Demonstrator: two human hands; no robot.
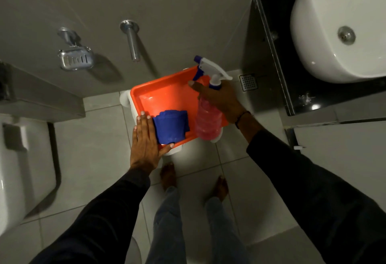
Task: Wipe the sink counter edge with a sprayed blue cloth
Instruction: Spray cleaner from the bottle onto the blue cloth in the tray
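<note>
A folded blue cloth (170,126) lies at the near-left corner of an orange tray (165,94), the left hand (146,140) flat beside it, fingers together. The right hand (219,98) grips a pink spray bottle (208,119) at the tray's right edge.

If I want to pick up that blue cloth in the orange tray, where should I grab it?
Pinch the blue cloth at its right edge, coming down from above. It lies folded flat in the orange tray, so there is nothing to wrap around. The left hand already covers its left side, and the right hand is busy holding the spray bottle.
</note>
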